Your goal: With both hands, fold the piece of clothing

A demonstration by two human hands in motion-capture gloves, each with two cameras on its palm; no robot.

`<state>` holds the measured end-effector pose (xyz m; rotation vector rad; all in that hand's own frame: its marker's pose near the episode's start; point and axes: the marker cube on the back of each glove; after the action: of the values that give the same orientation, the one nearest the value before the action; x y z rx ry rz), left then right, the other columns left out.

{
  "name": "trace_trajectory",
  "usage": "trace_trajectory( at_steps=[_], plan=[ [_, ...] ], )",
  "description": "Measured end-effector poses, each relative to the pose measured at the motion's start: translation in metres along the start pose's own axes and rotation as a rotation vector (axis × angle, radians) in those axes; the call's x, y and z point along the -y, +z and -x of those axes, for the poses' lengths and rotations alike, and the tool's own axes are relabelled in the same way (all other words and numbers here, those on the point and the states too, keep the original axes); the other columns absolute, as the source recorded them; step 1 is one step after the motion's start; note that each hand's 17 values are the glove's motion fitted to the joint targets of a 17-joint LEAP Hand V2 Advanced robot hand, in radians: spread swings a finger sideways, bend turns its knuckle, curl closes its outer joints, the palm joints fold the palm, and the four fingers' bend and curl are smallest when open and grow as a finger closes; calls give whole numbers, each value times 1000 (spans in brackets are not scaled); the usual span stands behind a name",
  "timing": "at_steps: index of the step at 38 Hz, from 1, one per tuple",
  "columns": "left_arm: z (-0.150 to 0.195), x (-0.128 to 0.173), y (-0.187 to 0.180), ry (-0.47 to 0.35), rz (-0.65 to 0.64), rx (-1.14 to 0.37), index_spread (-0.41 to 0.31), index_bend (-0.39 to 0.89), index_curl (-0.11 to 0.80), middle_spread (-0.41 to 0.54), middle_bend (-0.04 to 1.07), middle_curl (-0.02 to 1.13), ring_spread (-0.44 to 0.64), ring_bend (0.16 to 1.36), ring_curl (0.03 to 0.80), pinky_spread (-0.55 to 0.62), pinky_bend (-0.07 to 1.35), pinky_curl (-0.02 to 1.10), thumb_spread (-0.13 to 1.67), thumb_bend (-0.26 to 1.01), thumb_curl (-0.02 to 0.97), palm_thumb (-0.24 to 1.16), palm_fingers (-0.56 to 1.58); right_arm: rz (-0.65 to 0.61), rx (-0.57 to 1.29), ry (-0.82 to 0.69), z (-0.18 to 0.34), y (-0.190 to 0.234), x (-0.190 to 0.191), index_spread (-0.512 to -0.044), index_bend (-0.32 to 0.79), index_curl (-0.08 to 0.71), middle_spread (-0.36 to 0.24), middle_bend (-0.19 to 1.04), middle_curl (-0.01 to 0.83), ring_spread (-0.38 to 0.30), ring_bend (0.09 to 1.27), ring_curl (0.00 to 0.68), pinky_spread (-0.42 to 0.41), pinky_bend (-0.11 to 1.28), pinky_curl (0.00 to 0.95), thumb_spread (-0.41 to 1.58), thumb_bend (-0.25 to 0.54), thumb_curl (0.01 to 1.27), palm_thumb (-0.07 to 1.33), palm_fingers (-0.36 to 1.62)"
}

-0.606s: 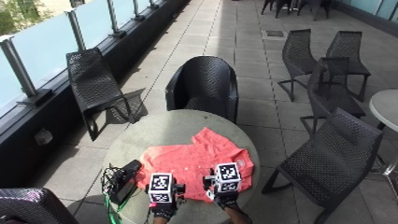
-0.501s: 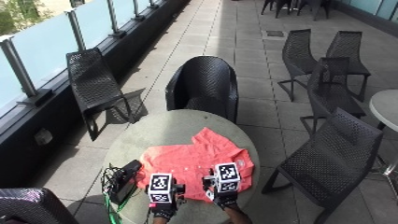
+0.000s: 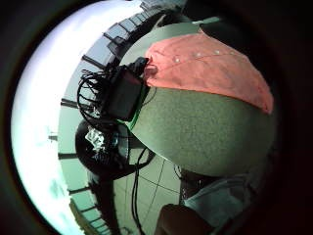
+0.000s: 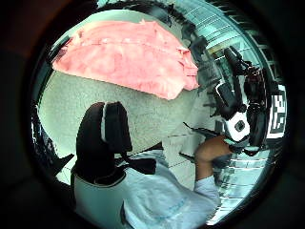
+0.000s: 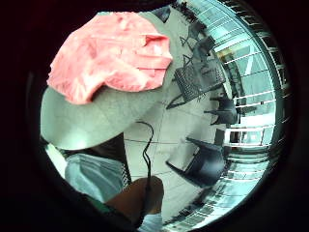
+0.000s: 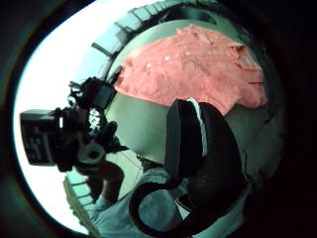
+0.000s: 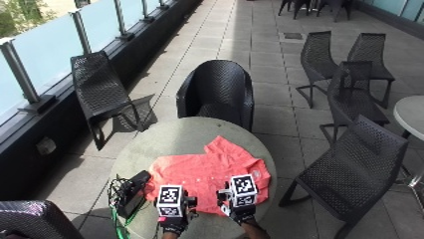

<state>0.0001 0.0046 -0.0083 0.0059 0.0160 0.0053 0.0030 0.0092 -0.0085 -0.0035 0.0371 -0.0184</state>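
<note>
Shirt lies flat on the tabletop, just ahead of both your hands, long axis running left-right across you. Your left hand and right hand hover at its near hem, holding nothing; can't tell finger spread. Right hand's nearer the cloth, left sits by the black box.

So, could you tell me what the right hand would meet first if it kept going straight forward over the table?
Most likely the near edge of the coral shirt spread on the round table. The right hand hovers just short of it, though the gap is hard to judge.
</note>
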Motion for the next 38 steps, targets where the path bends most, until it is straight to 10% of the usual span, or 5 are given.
trace_trajectory(
  at_steps=[29,34,38],
  plan=[
    [12,71,135,47,218,70,-29,110,228,68,176,318,259,591,282,476,564,233,1166,-43,306,330,213,408,-80,-47,-70,85,28,-370,118,261,26,152,242,188,261,210,271,500,330,1081,31,279,445,-20],
    [13,80,141,62,118,79,-21,122,230,67,180,317,235,622,287,452,600,246,1206,-36,281,261,252,313,-15,-54,-65,75,25,-376,113,248,9,162,242,168,317,229,241,575,350,1055,11,286,485,42],
    [16,96,142,70,-58,176,-73,236,275,-8,198,321,120,622,277,357,568,235,1267,-1,274,292,516,168,15,-44,-65,83,33,-405,248,284,-109,183,248,22,408,240,155,548,323,1148,106,314,662,445]
  ],
)
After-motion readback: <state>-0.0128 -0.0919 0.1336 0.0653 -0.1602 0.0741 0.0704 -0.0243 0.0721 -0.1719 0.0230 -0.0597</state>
